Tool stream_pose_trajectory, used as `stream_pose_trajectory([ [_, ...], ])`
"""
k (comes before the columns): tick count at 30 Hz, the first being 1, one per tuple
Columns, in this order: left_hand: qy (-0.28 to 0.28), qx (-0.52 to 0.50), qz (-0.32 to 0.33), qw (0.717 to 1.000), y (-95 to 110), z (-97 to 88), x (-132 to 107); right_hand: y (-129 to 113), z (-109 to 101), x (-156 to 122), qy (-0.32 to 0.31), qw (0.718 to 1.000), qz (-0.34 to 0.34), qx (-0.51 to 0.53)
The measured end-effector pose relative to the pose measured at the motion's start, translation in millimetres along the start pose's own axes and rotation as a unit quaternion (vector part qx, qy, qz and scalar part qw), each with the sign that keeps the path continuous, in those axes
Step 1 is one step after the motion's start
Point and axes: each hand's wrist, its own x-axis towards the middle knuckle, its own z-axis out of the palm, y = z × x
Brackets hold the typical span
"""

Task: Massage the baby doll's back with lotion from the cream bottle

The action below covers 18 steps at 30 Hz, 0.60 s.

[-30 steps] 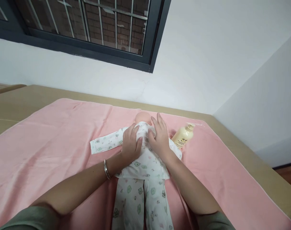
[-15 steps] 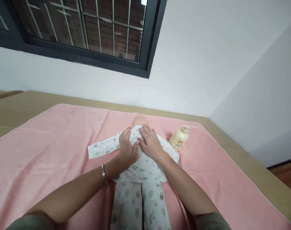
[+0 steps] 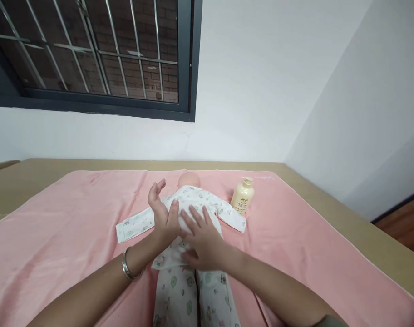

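A baby doll (image 3: 189,179) in white printed pyjamas (image 3: 197,204) lies on a pink towel (image 3: 64,227), head toward the wall, sleeves spread out. My left hand (image 3: 161,213), with a silver bracelet at the wrist, rests its edge on the doll's left side with fingers stretched upward and apart. My right hand (image 3: 202,240) lies flat on the doll's belly, fingers spread across the shirt. Neither hand holds anything.
A cream pump bottle (image 3: 243,196) stands on the towel just right of the doll's sleeve. The towel covers a tan bed or table (image 3: 329,200) set into a corner of white walls. A barred dark-framed window (image 3: 91,59) is above left.
Both hands have slid down from the doll's chest toward its belly. The left hand has lifted and opened its fingers. My view has turned left and tilted up.
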Motion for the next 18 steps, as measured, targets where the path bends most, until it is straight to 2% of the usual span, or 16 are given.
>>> stream_pose_trajectory([
  [3, -0.002, -0.006, 0.022, 1.000, 15.3, 3.9, 6.7, -12.8, -1.3, -23.1, -0.048, 0.998, -0.023, 0.030],
  [5, -0.005, -0.001, 0.023, 1.000, 25.1, 9.8, 8.6, -14.9, 1.6, -28.4, -0.051, 0.998, -0.029, 0.033],
  [10, -0.001, -0.021, 0.018, 1.000, 44.0, 25.4, 10.4, -12.8, 23.9, -29.7, 0.038, 0.998, -0.044, -0.002],
  [13, 0.004, -0.061, 0.005, 0.998, 50.9, 32.1, 11.9, -12.0, 37.3, -32.1, 0.102, 0.988, -0.117, 0.003],
  [16, 0.001, -0.106, -0.053, 0.993, 59.4, 39.9, 15.5, -12.0, 43.8, -31.8, 0.135, 0.969, -0.202, 0.052],
  [18, -0.012, -0.143, -0.110, 0.983, 67.2, 46.7, 19.2, -12.7, 45.6, -30.0, 0.144, 0.963, -0.203, 0.099],
])
